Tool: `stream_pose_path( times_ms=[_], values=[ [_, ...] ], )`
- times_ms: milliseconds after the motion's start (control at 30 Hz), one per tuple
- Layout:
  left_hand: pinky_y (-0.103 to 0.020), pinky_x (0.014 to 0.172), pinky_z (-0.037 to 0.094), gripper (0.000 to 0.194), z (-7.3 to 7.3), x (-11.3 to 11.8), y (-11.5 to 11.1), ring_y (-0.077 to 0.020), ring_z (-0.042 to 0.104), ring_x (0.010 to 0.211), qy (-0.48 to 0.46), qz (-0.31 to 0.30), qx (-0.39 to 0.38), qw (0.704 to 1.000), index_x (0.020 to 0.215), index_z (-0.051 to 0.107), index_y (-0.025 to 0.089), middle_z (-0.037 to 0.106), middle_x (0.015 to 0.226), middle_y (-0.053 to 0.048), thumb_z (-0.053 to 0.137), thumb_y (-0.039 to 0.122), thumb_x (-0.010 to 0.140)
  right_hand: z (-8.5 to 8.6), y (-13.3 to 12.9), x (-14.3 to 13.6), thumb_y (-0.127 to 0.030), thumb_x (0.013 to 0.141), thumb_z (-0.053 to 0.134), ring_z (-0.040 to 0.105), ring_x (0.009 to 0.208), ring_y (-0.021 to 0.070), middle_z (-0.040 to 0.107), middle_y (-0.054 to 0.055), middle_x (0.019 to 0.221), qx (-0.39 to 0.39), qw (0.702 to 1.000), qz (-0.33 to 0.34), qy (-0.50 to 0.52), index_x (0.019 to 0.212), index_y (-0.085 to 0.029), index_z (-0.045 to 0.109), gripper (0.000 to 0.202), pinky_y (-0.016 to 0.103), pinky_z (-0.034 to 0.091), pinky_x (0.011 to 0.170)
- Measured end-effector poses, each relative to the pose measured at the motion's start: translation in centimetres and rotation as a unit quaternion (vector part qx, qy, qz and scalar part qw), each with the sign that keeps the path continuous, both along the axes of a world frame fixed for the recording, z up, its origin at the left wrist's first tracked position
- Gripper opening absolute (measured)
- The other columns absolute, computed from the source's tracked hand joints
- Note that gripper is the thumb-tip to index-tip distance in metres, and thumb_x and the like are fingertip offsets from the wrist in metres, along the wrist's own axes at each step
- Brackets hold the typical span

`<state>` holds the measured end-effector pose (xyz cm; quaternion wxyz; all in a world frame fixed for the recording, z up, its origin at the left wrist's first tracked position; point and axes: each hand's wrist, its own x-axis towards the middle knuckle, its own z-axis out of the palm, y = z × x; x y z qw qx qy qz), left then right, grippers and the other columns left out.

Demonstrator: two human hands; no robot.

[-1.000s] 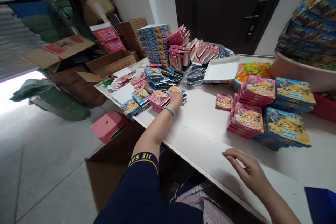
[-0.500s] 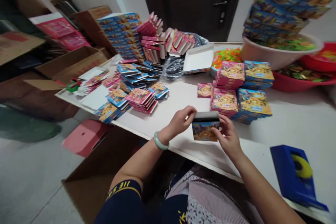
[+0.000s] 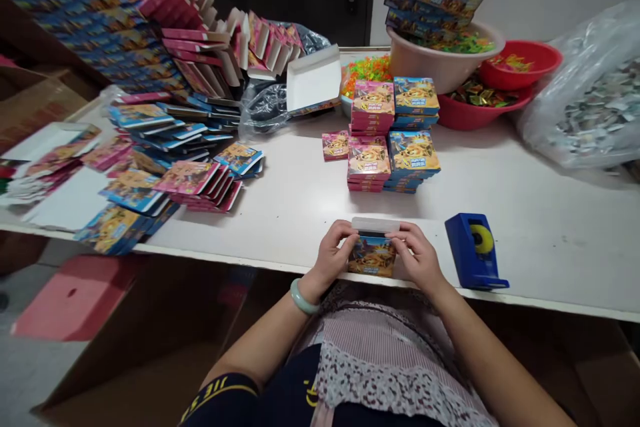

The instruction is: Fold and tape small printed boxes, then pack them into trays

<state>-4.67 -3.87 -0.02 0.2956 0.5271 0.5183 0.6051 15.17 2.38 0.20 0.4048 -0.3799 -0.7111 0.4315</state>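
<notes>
Fanned pink cardboard boxes (image 3: 195, 180): lying on the white tabletop (image 3: 295, 197), beside loose blue printed boxes (image 3: 133, 190).
Left hand (image 3: 333, 250): fingers and thumb gripping the left side of a small blue-and-yellow printed cardboard box (image 3: 373, 259) (a pale green bangle (image 3: 302, 297) circles the wrist).
Held box: between both hands, at the tabletop's near edge, its pale grey flap (image 3: 376, 224) raised.
Pink box stacks (image 3: 369, 159) and blue box stacks (image 3: 414, 152): behind the held box.
Right hand (image 3: 419, 257): pinching the held box's right side.
Blue plastic tape dispenser (image 3: 463, 260): near the right hand, carrying a yellow roll (image 3: 481, 239).
</notes>
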Motion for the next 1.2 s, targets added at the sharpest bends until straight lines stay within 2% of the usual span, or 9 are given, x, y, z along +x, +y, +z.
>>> stream_pose_path(
  times_ms=[167, 300, 500, 633, 800, 900, 1033, 1133, 1200],
  values=[
    [-0.027, 0.077, 0.052, 0.021, 0.5, -0.5, 0.6, -0.0135, 0.065, 0.085, -0.082, -0.032, -0.048, 0.995, 0.108, 0.062, 0.021, 0.068, 0.093, -0.003, 0.064, 0.029, 0.089, 0.5, 0.1, -0.2, -0.041, 0.085, 0.065, 0.064, 0.091, 0.0198, 0.064, 0.005, 0.096, -0.108, 0.992, -0.024, 0.055, 0.107, -0.025, 0.064, 0.028, 0.027, 0.056, 0.06],
    [-0.034, 0.088, 0.052, 0.015, 1.5, -1.2, 0.3, -0.019, 0.066, 0.1, 0.044, -0.13, 0.035, 0.99, 0.099, 0.067, 0.02, 0.07, 0.104, -0.008, 0.069, 0.024, 0.085, 1.7, -0.3, 0.5, -0.034, 0.085, 0.065, 0.063, 0.097, 0.0209, 0.065, 0.007, 0.104, -0.011, 0.999, 0.051, 0.0, 0.088, -0.023, 0.064, 0.011, 0.029, 0.055, 0.066],
    [-0.027, 0.069, 0.05, 0.005, 2.6, 0.0, 0.3, -0.0134, 0.06, 0.077, 0.05, -0.077, 0.012, 0.996, 0.089, 0.062, 0.017, 0.063, 0.082, -0.004, 0.066, 0.02, 0.087, 3.0, -0.7, -0.2, -0.031, 0.088, 0.064, 0.062, 0.077, 0.0172, 0.066, 0.004, 0.09, -0.009, 0.999, 0.007, -0.039, 0.089, -0.022, 0.063, 0.009, 0.028, 0.052, 0.061],
    [-0.029, 0.074, 0.052, 0.001, 2.5, -0.5, 0.2, -0.0144, 0.063, 0.085, 0.062, -0.114, 0.057, 0.99, 0.089, 0.062, 0.018, 0.064, 0.089, -0.005, 0.061, 0.016, 0.089, 3.4, -1.1, 0.2, -0.028, 0.092, 0.06, 0.065, 0.087, 0.019, 0.066, 0.005, 0.095, 0.017, 0.998, 0.032, -0.044, 0.088, -0.023, 0.064, 0.008, 0.028, 0.054, 0.064],
    [-0.034, 0.085, 0.056, 0.027, 1.9, -2.5, -0.6, -0.0189, 0.064, 0.105, 0.151, -0.218, 0.113, 0.958, 0.111, 0.062, 0.023, 0.065, 0.114, -0.011, 0.066, 0.014, 0.086, 2.1, -1.8, 1.7, -0.019, 0.091, 0.062, 0.065, 0.099, 0.0196, 0.066, 0.006, 0.107, 0.155, 0.981, 0.102, -0.05, 0.106, -0.027, 0.063, 0.017, 0.034, 0.057, 0.081],
    [-0.031, 0.082, 0.056, 0.025, 1.7, -2.5, -0.9, -0.0168, 0.065, 0.099, 0.152, -0.194, 0.087, 0.965, 0.109, 0.063, 0.023, 0.067, 0.107, -0.009, 0.064, 0.012, 0.087, 1.0, -2.3, 1.0, -0.014, 0.092, 0.058, 0.065, 0.1, 0.0199, 0.066, 0.007, 0.109, 0.214, 0.974, 0.065, -0.04, 0.109, -0.027, 0.061, 0.022, 0.036, 0.057, 0.082],
    [-0.028, 0.076, 0.056, 0.022, 1.7, -0.9, -0.6, -0.0157, 0.064, 0.09, 0.087, -0.121, 0.027, 0.988, 0.108, 0.063, 0.02, 0.066, 0.096, -0.007, 0.067, 0.018, 0.086, 1.4, -2.8, 0.5, -0.016, 0.093, 0.057, 0.062, 0.106, 0.0216, 0.065, 0.009, 0.113, 0.199, 0.978, 0.029, -0.056, 0.116, -0.027, 0.056, 0.026, 0.041, 0.056, 0.087],
    [-0.029, 0.077, 0.055, 0.019, 1.5, 0.7, -0.1, -0.0156, 0.063, 0.092, 0.091, -0.092, 0.061, 0.99, 0.105, 0.065, 0.022, 0.064, 0.097, -0.006, 0.064, 0.015, 0.087, 2.2, -2.9, 3.7, -0.022, 0.092, 0.058, 0.056, 0.118, 0.0245, 0.059, 0.012, 0.126, 0.153, 0.986, -0.016, -0.068, 0.127, -0.026, 0.05, 0.035, 0.041, 0.056, 0.087],
    [-0.03, 0.078, 0.055, 0.022, 1.2, 1.6, 0.2, -0.0154, 0.062, 0.094, 0.108, -0.064, 0.098, 0.987, 0.105, 0.066, 0.024, 0.064, 0.1, -0.005, 0.062, 0.011, 0.087, 2.5, -2.9, 7.7, -0.027, 0.092, 0.058, 0.057, 0.115, 0.0257, 0.06, 0.012, 0.123, 0.133, 0.98, -0.103, -0.105, 0.122, -0.025, 0.055, 0.03, 0.041, 0.056, 0.084]
  ],
)
